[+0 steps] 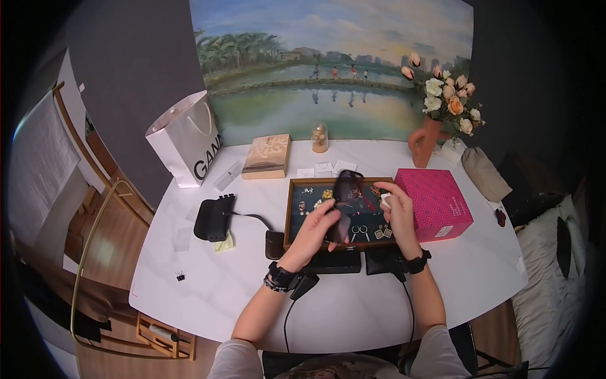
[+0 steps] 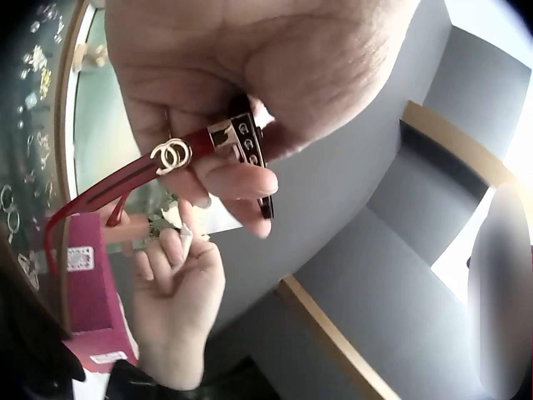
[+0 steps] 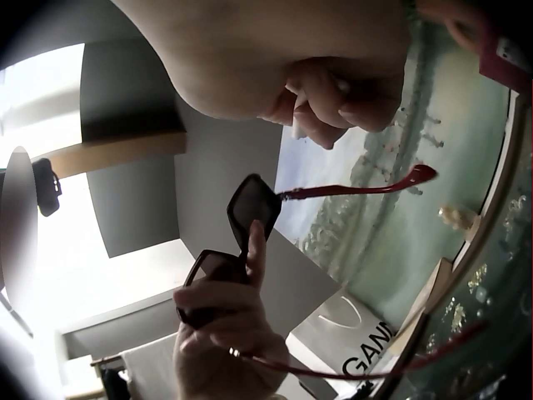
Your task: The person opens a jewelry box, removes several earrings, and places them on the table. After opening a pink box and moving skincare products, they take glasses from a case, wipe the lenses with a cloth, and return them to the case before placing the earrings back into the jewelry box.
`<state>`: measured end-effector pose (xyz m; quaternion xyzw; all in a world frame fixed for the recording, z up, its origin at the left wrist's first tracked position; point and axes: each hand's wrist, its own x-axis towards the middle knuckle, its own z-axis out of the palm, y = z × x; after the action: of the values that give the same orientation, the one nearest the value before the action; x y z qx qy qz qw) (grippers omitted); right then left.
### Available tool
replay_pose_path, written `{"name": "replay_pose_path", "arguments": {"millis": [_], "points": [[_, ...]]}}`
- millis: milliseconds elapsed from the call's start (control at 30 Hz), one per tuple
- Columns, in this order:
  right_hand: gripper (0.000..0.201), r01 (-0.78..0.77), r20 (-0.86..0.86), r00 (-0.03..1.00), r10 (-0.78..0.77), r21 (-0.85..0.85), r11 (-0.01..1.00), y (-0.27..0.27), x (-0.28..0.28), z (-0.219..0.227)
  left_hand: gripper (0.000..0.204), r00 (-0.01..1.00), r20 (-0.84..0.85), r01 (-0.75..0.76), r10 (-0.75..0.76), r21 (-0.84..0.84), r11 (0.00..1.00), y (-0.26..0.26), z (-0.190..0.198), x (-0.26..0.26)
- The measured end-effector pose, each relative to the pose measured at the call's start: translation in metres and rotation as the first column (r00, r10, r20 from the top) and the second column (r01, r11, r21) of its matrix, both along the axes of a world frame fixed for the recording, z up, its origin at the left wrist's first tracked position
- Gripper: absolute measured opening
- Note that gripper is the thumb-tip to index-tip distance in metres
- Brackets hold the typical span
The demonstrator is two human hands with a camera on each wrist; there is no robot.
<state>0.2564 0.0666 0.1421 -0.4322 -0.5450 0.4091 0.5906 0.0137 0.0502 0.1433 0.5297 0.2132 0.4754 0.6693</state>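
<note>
Dark sunglasses (image 1: 346, 196) with red temples are held up over a wooden-framed jewellery tray (image 1: 289, 218) in the head view. My left hand (image 1: 329, 218) grips them at the lower lens and hinge. In the left wrist view its fingers (image 2: 237, 179) curl round the hinge beside a gold logo (image 2: 171, 156) on the temple. My right hand (image 1: 386, 201) hovers just right of the glasses and pinches a small white piece (image 3: 298, 125). The right wrist view shows both lenses (image 3: 250, 204) and the spread temples. The tray holds several small earrings and trinkets.
A pink box (image 1: 435, 202) stands right of the tray. A black case (image 1: 211, 218) and a dark pouch (image 1: 274, 244) lie to its left. Behind are a white paper bag (image 1: 186, 142), a flat box (image 1: 267, 156), a glass dome (image 1: 320, 138) and a flower vase (image 1: 429, 136).
</note>
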Motion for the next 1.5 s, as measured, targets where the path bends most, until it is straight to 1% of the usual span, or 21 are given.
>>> {"name": "replay_pose_path", "arguments": {"millis": [67,100,233,300,367,433,567,633,667,733,767,833,900,967,1067,1200,1267,1300,1367,1400,1500], "points": [[0.031,-0.009,-0.057,0.998,0.005,-0.075,0.997,-0.001,-0.006,0.002,0.04,0.968,-0.248,0.041,-0.024,0.063,0.997,-0.003,0.002,0.002],[0.035,-0.022,-0.115,0.993,0.005,-0.15,0.989,-0.001,-0.007,0.002,0.039,0.962,-0.263,0.087,-0.069,0.057,0.995,-0.005,0.005,0.002],[0.039,-0.001,-0.051,0.999,-0.003,-0.088,0.996,0.002,-0.007,-0.008,0.033,0.963,-0.269,0.021,0.017,0.136,0.99,-0.006,0.002,0.005],[0.039,-0.098,0.003,0.995,0.098,-0.067,0.993,0.003,-0.004,-0.009,0.032,0.962,-0.271,0.004,0.035,0.14,0.99,-0.004,0.003,0.002],[0.038,-0.09,-0.046,0.995,0.085,-0.102,0.991,-0.005,-0.013,0.002,0.031,0.961,-0.273,-0.013,0.052,0.143,0.99,0.0,-0.002,0.002],[0.037,-0.084,-0.094,0.993,0.072,-0.137,0.987,-0.009,-0.016,0.007,0.03,0.94,-0.235,-0.158,0.247,0.34,0.927,0.008,-0.014,0.004],[0.033,-0.129,-0.257,0.961,0.099,-0.105,0.986,-0.009,-0.016,0.004,0.037,0.863,-0.342,-0.196,0.372,0.451,0.871,0.004,-0.011,0.006],[0.032,-0.126,-0.307,0.947,0.095,-0.084,0.988,-0.01,-0.016,0.005,0.049,0.68,-0.451,-0.328,0.578,0.518,0.79,-0.006,-0.006,0.012],[0.031,-0.171,-0.357,0.924,0.141,-0.054,0.984,-0.013,-0.016,0.008,0.049,0.679,-0.451,-0.33,0.579,0.517,0.79,-0.004,-0.011,0.01],[0.031,-0.215,-0.404,0.895,0.188,-0.022,0.976,-0.015,-0.017,0.011,0.067,0.826,-0.481,-0.17,0.295,0.287,0.943,0.001,-0.018,0.007],[0.03,-0.203,-0.401,0.899,0.175,-0.028,0.979,-0.016,-0.018,0.011,0.068,0.873,-0.475,-0.037,0.111,0.162,0.986,-0.001,-0.011,0.004],[0.03,-0.19,-0.399,0.903,0.162,-0.034,0.981,-0.016,-0.017,0.01,0.063,0.912,-0.404,-0.002,0.063,0.151,0.988,0.001,-0.015,0.006],[0.029,-0.267,-0.413,0.877,0.244,0.002,0.964,-0.014,-0.013,0.007,0.058,0.943,-0.332,0.036,0.013,0.143,0.989,0.001,-0.015,0.005],[0.027,-0.212,-0.365,0.912,0.19,-0.021,0.977,-0.014,-0.017,0.01,0.049,0.922,-0.36,0.145,-0.141,-0.016,0.989,0.0,-0.006,0.001],[0.023,-0.113,-0.266,0.959,0.101,-0.03,0.993,-0.013,-0.018,0.013,0.045,0.944,-0.33,0.07,-0.028,0.118,0.991,0.003,-0.01,0.003],[0.032,-0.115,-0.235,0.967,0.101,-0.045,0.992,-0.021,-0.024,0.027,0.041,0.963,-0.264,0.069,-0.048,0.07,0.995,0.004,-0.013,0.001],[0.035,-0.142,-0.227,0.966,0.124,-0.065,0.988,-0.018,-0.022,0.023,0.043,0.925,-0.251,-0.156,0.285,0.435,0.887,0.008,-0.022,0.007],[0.039,-0.17,-0.219,0.964,0.148,-0.086,0.982,-0.017,-0.021,0.02,0.043,0.925,-0.251,-0.156,0.286,0.434,0.887,0.008,-0.026,0.007],[0.038,-0.173,-0.19,0.969,0.157,-0.073,0.982,-0.014,-0.018,0.014,0.051,0.938,-0.156,-0.27,0.31,0.236,0.934,0.001,-0.013,0.009],[0.037,-0.177,-0.161,0.973,0.166,-0.058,0.983,-0.012,-0.017,0.011,0.051,0.938,-0.157,-0.27,0.31,0.235,0.934,0.004,-0.012,0.007],[0.036,-0.089,-0.066,0.994,0.082,-0.107,0.99,-0.004,-0.014,0.002,0.058,0.992,-0.02,-0.124,0.125,0.026,0.992,0.013,-0.016,0.0]]}}
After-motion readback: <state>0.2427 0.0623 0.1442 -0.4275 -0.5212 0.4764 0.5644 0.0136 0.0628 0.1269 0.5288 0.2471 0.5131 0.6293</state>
